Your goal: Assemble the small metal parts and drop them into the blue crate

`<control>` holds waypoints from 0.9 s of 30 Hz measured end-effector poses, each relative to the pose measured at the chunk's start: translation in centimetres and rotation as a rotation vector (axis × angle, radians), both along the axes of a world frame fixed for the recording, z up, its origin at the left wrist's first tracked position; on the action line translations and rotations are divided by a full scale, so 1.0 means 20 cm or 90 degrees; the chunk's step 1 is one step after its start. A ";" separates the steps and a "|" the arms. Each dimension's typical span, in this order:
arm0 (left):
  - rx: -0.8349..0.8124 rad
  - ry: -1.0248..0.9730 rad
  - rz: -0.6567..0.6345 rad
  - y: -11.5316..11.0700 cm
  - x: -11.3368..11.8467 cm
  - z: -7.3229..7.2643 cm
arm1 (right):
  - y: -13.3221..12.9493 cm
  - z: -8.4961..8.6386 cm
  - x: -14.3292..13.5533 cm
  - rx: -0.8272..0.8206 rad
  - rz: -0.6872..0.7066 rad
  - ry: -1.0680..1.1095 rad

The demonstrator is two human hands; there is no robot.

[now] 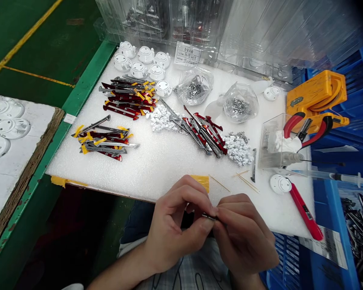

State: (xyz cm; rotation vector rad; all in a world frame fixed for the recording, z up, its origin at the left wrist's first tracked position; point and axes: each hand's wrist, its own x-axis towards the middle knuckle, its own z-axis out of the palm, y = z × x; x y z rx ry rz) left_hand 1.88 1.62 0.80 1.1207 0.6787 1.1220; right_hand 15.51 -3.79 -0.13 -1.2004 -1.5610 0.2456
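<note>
Just beyond the near edge of the foam-covered table, my left hand (181, 219) and my right hand (245, 229) meet fingertip to fingertip. Both are closed in a pinch on a small, narrow, dark metal piece (209, 217), mostly hidden by the fingers. Beyond them lies a pile of slim silver and red metal strips (204, 133). Beside it is a heap of small white parts (238, 149). A single silver strip (253, 166) lies to the right, near some thin wooden sticks (247, 182). A yellow tape piece (202, 183) sits right behind my left hand.
Strips with yellow tape (105, 141) lie at left, below white round parts (139, 69). Two plastic bags of small metal parts (195, 88) stand at the back. At right are an orange tape dispenser (317, 98), a clear box (270, 141) with pliers, and a red-handled tool (305, 209).
</note>
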 end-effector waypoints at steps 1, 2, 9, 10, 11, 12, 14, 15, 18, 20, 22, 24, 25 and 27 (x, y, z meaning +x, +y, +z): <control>0.001 -0.001 -0.001 0.00 0.00 0.00 | 0.00 0.00 0.00 0.002 0.001 0.001; 0.001 -0.001 -0.003 0.00 0.00 0.00 | 0.00 0.00 0.00 0.002 0.001 0.002; -0.015 0.004 0.009 0.00 0.02 0.00 | 0.00 -0.01 0.00 0.001 0.000 0.015; -0.021 0.000 0.008 0.00 0.02 0.00 | 0.00 -0.01 0.00 0.003 0.001 0.014; -0.028 -0.005 0.008 0.00 0.02 0.00 | 0.00 -0.01 0.00 0.004 0.002 0.011; -0.034 -0.011 0.006 0.00 0.02 0.00 | 0.00 -0.01 0.00 0.004 0.003 0.008; -0.042 -0.021 -0.001 0.00 0.01 0.00 | -0.01 -0.01 0.00 0.003 0.004 0.006; -0.042 -0.025 -0.004 0.00 0.01 0.00 | -0.01 -0.01 0.00 0.002 0.003 0.009; -0.043 -0.026 -0.008 0.00 0.00 -0.01 | -0.01 -0.01 0.00 0.000 -0.004 0.019; -0.048 -0.016 -0.009 -0.01 0.00 -0.01 | -0.01 -0.01 -0.01 -0.001 -0.006 0.021; -0.057 -0.004 -0.010 -0.01 0.00 -0.01 | -0.01 -0.01 -0.01 0.000 -0.007 0.023; -0.058 0.002 -0.009 -0.01 0.00 -0.02 | -0.01 -0.01 -0.01 -0.001 -0.005 0.023; -0.058 0.001 -0.009 -0.01 0.00 -0.02 | -0.01 -0.02 -0.01 -0.002 -0.003 0.024; -0.054 -0.008 -0.010 -0.01 0.00 -0.02 | -0.01 -0.02 -0.01 -0.003 -0.001 0.027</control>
